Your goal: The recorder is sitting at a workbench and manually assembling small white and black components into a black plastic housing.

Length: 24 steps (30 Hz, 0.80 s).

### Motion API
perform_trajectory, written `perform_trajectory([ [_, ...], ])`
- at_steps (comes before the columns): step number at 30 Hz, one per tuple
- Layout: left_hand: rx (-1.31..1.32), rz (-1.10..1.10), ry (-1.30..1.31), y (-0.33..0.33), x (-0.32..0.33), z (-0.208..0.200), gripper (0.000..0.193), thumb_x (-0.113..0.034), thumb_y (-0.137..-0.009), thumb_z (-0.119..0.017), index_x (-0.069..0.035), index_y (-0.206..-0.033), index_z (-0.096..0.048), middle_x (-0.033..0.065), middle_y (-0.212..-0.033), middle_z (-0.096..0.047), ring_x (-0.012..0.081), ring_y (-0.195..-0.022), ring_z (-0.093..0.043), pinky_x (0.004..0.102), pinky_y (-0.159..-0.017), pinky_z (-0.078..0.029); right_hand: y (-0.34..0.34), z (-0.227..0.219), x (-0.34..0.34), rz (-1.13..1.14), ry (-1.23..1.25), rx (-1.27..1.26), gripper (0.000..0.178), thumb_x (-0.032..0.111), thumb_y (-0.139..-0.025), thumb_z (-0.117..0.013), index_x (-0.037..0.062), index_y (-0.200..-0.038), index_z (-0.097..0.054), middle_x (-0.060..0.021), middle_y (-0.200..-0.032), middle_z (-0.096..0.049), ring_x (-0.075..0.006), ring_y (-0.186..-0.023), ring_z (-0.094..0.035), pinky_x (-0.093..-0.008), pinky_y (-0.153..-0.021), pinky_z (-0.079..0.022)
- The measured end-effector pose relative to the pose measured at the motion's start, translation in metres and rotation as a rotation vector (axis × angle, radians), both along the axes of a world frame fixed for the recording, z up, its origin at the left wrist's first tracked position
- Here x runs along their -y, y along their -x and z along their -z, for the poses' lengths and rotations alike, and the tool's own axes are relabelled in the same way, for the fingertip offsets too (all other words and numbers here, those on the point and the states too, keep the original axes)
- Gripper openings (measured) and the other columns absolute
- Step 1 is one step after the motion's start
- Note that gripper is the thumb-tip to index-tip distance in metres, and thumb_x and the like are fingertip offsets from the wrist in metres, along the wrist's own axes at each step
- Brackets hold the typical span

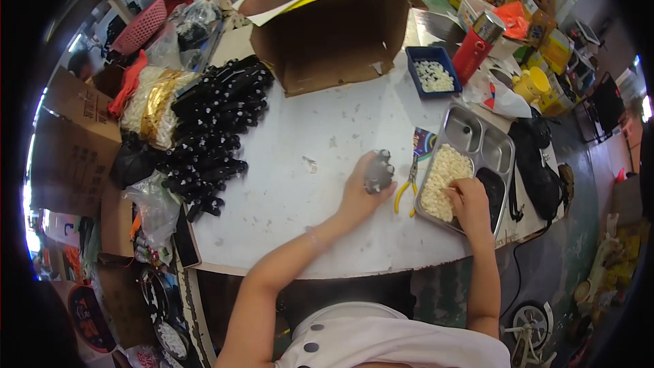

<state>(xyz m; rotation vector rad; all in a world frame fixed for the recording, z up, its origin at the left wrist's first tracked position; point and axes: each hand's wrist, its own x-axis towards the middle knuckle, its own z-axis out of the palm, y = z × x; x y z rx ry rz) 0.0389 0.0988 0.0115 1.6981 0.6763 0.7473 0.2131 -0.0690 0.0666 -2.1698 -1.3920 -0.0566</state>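
Across a scuffed white worktop [279, 197], the left forearm [289, 255] slants inward, the left hand [357, 194] closed around a bundle of dark cylindrical pieces [379, 172], lower ends hidden. The right hand [471, 203], bunched, dips into small cream-white pieces [446, 167] in a compartmented steel tray [496, 146]; whether it grips any, I cannot tell.

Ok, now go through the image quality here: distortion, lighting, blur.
Head view: the white table bows along its near edge, with black fisheye corners; head view: light is washed out at the far left and right rims; head view: the steel tray catches soft highlights; head view: the dark bundle in the left hand looks hazy.
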Motion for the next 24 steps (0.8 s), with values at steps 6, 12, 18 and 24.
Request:
perform_trajectory([
  [6,0.089,0.114,-0.227,0.004,0.010,0.008,0.067,-0.008,-0.072,-0.080,-0.010,-0.126,-0.040,0.0089,-0.109,-0.055,0.0198,-0.097,-0.059,0.0300,-0.082,-0.049,0.035,-0.050,-0.016,-0.031,-0.075,-0.632,0.013,0.008,-0.090,-0.059,-0.0032,-0.097,-0.059,-0.0054,-0.084,-0.063,-0.0102,-0.079,-0.060,-0.0254,-0.071,-0.046],
  [12,0.126,0.134,-0.149,0.004,0.010,0.000,0.060,0.002,-0.072,-0.074,-0.009,-0.121,-0.043,0.0094,-0.108,-0.054,0.0216,-0.093,-0.059,0.0316,-0.077,-0.049,0.065,-0.061,-0.062,-0.269,-0.219,-0.263,0.012,0.005,-0.082,-0.067,0.0011,-0.093,-0.063,-0.0105,-0.091,-0.065,-0.0275,-0.081,-0.063,-0.0346,-0.072,-0.050],
  [18,0.201,0.140,-0.114,0.004,0.008,0.003,0.064,0.003,-0.064,-0.072,-0.007,-0.120,-0.045,0.0142,-0.110,-0.054,0.0345,-0.094,-0.056,0.0379,-0.079,-0.048,0.069,-0.057,-0.080,-0.279,-0.237,0.017,0.014,0.009,-0.070,-0.074,0.0060,-0.079,-0.064,-0.0050,-0.079,-0.059,-0.0252,-0.083,-0.052,-0.0365,-0.077,-0.039],
  [24,0.228,0.155,-0.156,0.003,0.006,0.006,0.063,0.004,-0.064,-0.069,-0.008,-0.121,-0.045,0.0158,-0.112,-0.053,0.0377,-0.100,-0.055,0.0413,-0.084,-0.045,0.082,-0.055,-0.084,-0.211,-0.186,0.101,0.015,0.013,-0.069,-0.075,0.0070,-0.075,-0.063,-0.0035,-0.078,-0.057,-0.0241,-0.084,-0.051,-0.0382,-0.081,-0.035],
])
